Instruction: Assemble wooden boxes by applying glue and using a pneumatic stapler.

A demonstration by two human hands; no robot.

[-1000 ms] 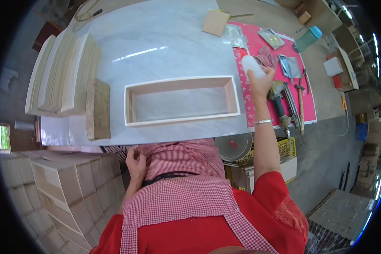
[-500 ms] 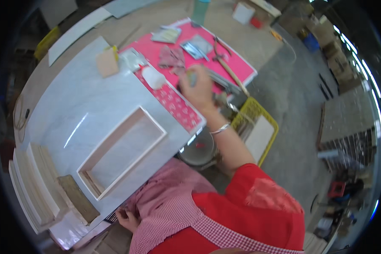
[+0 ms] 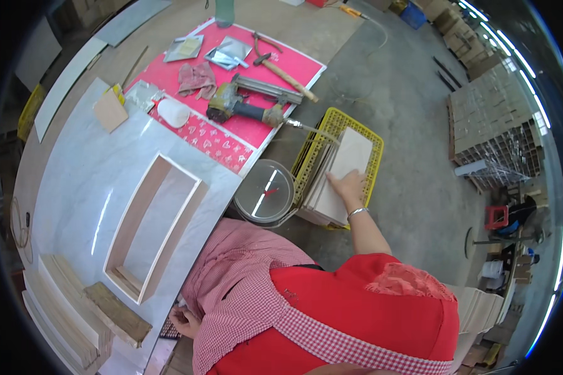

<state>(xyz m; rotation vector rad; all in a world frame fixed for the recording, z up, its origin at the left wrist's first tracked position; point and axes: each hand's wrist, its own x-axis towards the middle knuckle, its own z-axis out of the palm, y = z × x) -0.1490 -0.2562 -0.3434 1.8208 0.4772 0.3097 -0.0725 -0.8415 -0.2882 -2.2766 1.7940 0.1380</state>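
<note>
Boards (image 3: 356, 149) look light, stiff; I would pinch near edges. My right hand (image 3: 349, 186) touches them; whether grasping, I cannot tell.

This is a woodworking workshop, inside a larger factory or warehouse hall. A nail gun (image 3: 247, 109) with a hose and a hammer (image 3: 291, 81) lie on the worktable (image 3: 75, 187), which also bears a bare wooden frame (image 3: 137, 212) and stacked wood strips (image 3: 65, 306). Cut boards (image 3: 355, 153) fill a yellow basket (image 3: 376, 153). Beyond stretch a plain grey floor (image 3: 413, 125), a tall block of stacked goods (image 3: 494, 112) and tube lights (image 3: 553, 94).
</note>
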